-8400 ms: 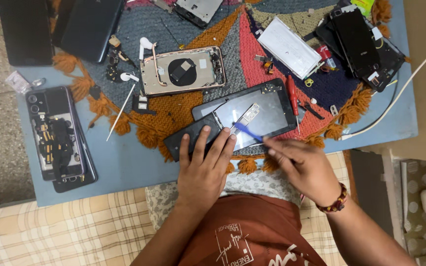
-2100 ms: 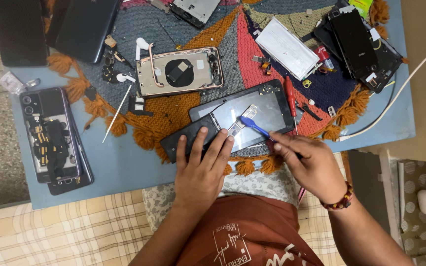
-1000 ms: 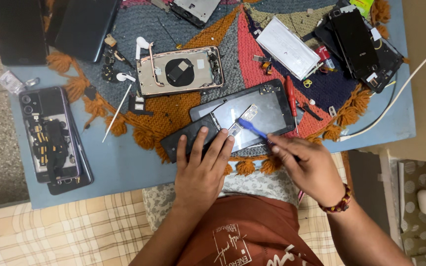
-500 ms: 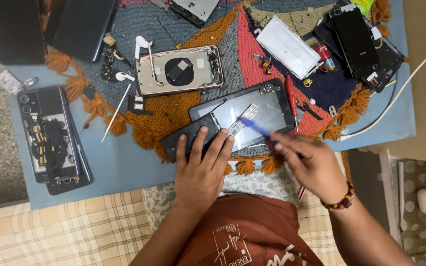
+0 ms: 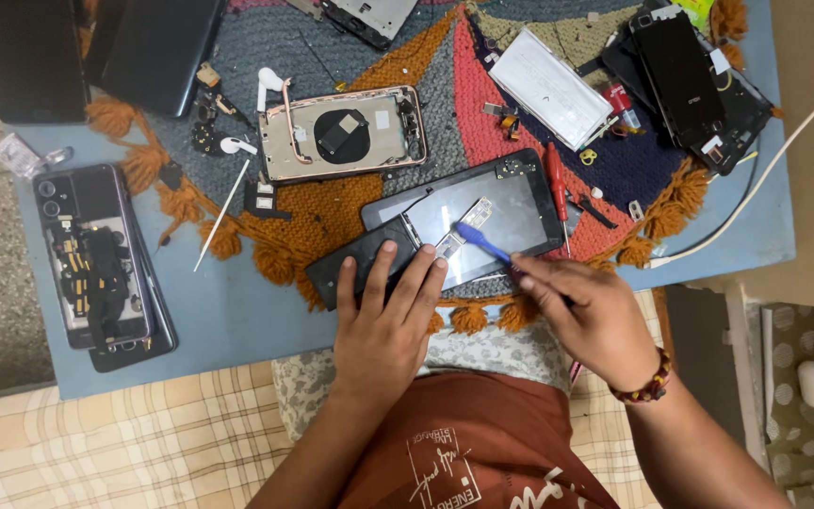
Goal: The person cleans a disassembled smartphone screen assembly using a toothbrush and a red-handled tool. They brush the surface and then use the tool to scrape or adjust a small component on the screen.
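**A thin tool working over fragile parts on a crowded table**

Nearest me, the left hand lies flat, fingers spread, pressing the black phone body down at the rug's near edge. The right hand, at about four o'clock from it, is closed round a blue-tipped tool whose tip sits on the open phone's shiny inner plate, beside a small silver ribbon piece. That is where I would expect trouble: if the tip skids on the smooth plate, it could nick or tear the ribbon, and a hard lever could bend it. The left fingers lie close to the tip too, so a slip toward nine o'clock might catch them.

The phone rests on a knitted rug, which gives under pressure; the body could rock or slide if the pressing hand eases.

Just past it, at one o'clock, a red screwdriver and loose small bits lie within reach of a sweeping wrist and could be knocked off or lost in the weave.

Farther off, at eleven o'clock, a rose-coloured phone frame and white earbuds sit clear; at nine o'clock another opened phone lies near the table edge, where a nudge might tip it.
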